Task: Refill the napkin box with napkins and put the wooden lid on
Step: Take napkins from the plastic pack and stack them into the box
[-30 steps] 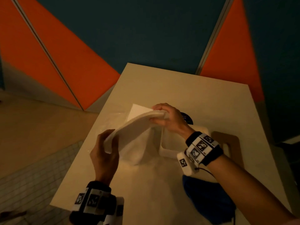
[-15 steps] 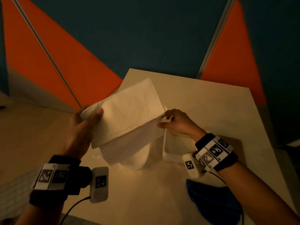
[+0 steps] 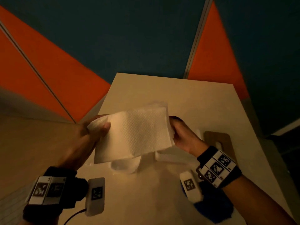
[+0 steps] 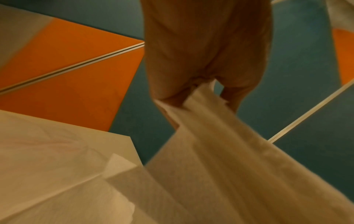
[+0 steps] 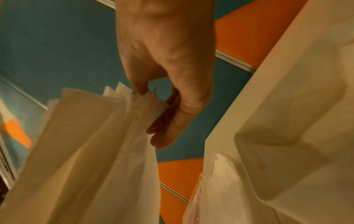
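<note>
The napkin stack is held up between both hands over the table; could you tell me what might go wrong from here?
1. The left hand and right hand pinch only the edges of the napkin stack; the wrist views show fanned sheets, so some may slip out.
2. The napkin box is mostly hidden beneath the stack, so lowering could catch its rim and crumple sheets.
3. The wooden lid lies beside the box near the right wrist and could be nudged.

We see bare forearms, no sleeves. Left hand (image 3: 90, 135) at centre-left of the head view, right hand (image 3: 183, 137) at centre-right. Each wrist has a black band w/ white panels printed in b&w square marker codes. A white rounded cam module w/ its own marker tag hangs by each band. Thin dark cable runs off the left module, bottom left.
</note>
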A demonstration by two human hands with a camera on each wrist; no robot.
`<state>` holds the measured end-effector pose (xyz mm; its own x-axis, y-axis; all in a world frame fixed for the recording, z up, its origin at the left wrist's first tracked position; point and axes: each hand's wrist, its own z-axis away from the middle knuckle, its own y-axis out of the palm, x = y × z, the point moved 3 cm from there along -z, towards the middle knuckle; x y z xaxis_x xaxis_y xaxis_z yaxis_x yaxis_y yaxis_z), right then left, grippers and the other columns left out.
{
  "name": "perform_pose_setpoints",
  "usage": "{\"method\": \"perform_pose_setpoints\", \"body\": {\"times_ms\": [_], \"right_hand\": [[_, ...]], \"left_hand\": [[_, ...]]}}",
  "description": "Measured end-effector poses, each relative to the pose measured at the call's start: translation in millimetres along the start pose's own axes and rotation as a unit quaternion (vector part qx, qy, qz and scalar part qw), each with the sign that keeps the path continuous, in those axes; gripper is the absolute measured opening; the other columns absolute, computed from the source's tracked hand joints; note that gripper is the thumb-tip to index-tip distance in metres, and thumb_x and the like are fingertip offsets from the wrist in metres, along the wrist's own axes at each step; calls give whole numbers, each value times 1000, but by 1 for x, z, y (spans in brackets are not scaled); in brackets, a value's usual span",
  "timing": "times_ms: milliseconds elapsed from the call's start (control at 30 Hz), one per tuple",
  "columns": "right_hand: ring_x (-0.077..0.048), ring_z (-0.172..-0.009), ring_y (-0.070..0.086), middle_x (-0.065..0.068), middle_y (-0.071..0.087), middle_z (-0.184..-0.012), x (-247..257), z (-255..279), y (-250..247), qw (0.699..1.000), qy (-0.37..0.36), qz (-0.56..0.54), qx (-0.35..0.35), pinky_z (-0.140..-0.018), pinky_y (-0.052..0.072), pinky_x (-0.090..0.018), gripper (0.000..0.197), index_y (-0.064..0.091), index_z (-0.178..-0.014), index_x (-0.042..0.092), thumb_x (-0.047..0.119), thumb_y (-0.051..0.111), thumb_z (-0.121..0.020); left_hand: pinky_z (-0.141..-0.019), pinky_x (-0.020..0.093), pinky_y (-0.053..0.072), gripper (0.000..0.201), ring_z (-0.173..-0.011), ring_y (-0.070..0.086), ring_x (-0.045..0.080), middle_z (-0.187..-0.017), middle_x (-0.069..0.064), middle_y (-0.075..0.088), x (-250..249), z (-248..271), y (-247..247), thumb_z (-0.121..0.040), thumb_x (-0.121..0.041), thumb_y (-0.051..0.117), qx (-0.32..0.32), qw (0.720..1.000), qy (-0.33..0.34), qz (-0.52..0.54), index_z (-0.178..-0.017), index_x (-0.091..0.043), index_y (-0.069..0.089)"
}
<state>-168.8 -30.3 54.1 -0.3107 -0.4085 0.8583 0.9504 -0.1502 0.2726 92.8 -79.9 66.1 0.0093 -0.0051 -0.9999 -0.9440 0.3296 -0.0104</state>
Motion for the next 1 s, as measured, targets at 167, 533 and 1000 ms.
{"method": "perform_pose_setpoints", "body": {"times_ms": [167, 533, 1000], "right_hand": [[-15, -82, 70, 0, 73, -89, -22, 13, -9, 1000, 6, -2, 9, -66, 57, -31, 65, 70, -96, 24, 75, 52, -61], [-30, -112, 61, -15, 61, -127, -1, 38, -12, 993, -25, 105, -43, -89, 53, -42, 62, 47, -132, 9, -5, 71, -77], [-8, -87, 68, 7, 71, -93, 33, 67, -37, 988, -48, 145, -5, -78, 57, -23, 30, 63, -99, 24, -3, 60, -85]], "left_hand": [[-69, 32, 53, 44, -88, 65, 15, -93, -4, 71, 22, 5, 3, -68, -51, 63, 6, 998, -38, -55, -103, -24, 68], [-73, 31, 50, 66, -102, 59, 21, -123, 10, 60, 79, 12, 51, -64, -37, 81, -37, 976, -205, 59, -121, -21, 53], [-74, 37, 61, 71, -96, 71, 23, -104, 6, 74, 63, 16, 102, -27, -37, 95, 92, 908, -252, 323, -92, -19, 74]]}}
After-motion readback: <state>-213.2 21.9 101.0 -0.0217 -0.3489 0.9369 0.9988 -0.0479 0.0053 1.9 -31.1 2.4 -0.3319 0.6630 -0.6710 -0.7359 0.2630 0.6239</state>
